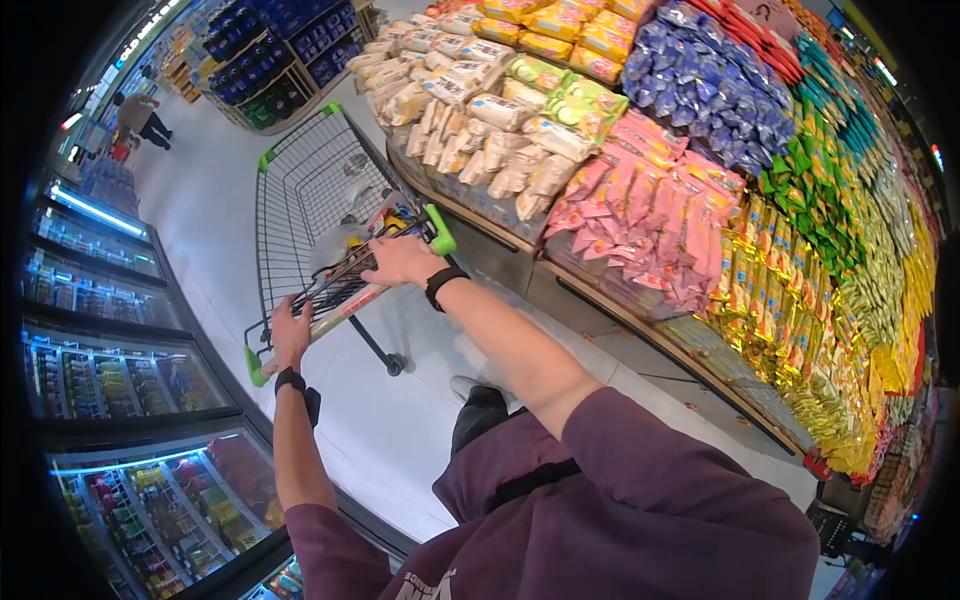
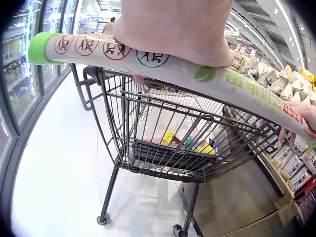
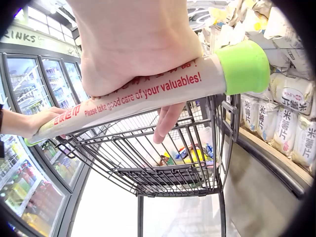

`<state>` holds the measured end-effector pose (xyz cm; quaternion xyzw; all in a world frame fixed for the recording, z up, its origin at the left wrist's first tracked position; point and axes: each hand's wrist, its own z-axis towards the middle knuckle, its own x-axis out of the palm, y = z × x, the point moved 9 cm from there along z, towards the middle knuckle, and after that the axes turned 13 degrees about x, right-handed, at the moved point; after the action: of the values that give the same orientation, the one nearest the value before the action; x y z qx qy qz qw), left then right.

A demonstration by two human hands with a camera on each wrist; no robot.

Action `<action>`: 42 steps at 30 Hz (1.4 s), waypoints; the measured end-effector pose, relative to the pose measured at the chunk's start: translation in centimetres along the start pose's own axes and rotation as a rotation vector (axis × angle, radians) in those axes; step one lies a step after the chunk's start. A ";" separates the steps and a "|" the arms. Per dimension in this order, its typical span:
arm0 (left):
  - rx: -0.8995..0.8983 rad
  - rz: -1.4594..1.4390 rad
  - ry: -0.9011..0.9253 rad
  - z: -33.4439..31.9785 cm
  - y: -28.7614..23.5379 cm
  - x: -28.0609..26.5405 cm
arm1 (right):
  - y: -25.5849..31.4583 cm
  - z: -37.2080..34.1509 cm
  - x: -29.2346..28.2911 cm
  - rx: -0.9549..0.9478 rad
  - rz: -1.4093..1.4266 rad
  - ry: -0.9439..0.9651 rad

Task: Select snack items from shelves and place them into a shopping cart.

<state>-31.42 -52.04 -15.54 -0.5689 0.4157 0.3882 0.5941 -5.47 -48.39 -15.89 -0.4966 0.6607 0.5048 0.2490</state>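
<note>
Counts by kind. Shopping cart of black wire (image 1: 300, 190): one, with one white tubular handle (image 2: 187, 74). Bright green plastic end caps: two, one at the handle's left end (image 1: 256, 368), one at its right (image 1: 440, 230). Green front-corner pieces (image 1: 333, 108) of the basket: two. Round red-ringed pictograms (image 2: 117, 50): three; green-ringed pictogram (image 2: 152, 58): one; light green leaf emblem (image 2: 204, 74): one. Black wheels (image 2: 178, 230) in the left wrist view: two. Hands: two, left hand (image 1: 291, 332) and right hand (image 1: 400, 262). Black wristbands (image 1: 443, 285): two. Distant person (image 1: 135, 115): one. Packets in the basket (image 2: 203, 148) overlap; their number is unclear.
</note>
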 end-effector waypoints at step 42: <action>-0.101 -0.046 -0.178 -38.0 -20.0 5.9 | -16.0 -35.2 3.8 0.013 -0.090 -0.040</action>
<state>-12.64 -91.10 -14.31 -0.5709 0.3281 0.4439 0.6077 13.66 -82.04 -12.87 -0.5142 0.6359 0.4984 0.2879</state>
